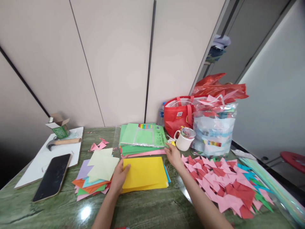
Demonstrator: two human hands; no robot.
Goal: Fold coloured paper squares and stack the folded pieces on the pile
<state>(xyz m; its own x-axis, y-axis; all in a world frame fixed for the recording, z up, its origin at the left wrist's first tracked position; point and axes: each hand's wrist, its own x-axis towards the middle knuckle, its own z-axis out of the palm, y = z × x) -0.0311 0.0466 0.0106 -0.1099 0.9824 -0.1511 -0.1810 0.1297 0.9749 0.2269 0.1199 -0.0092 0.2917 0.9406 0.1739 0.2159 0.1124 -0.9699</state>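
Observation:
A stack of yellow paper (pixel 145 173) lies in front of me, with blue edges showing at its right side. My left hand (pixel 119 178) is closed on the stack's left edge, its thumb over the top sheet. Behind the stack lies a pile of green paper (pixel 143 135) in clear wrapping, with pink sheets underneath. My right hand (pixel 174 156) is at the near right corner of this pile, fingertips against it and fingers partly apart, gripping nothing that I can see. To the left of my left hand are loose coloured paper squares (pixel 101 171), pale yellow ones on top.
Pink and red folded papers (pixel 221 184) are heaped at right. Behind them stand a white mug (pixel 184 141), a red bag (pixel 177 116) and a filled clear bag (pixel 213 130). At left are a phone (pixel 52 176), a hammer (pixel 64 142), a white board (pixel 30 175) and a green box (pixel 60 128).

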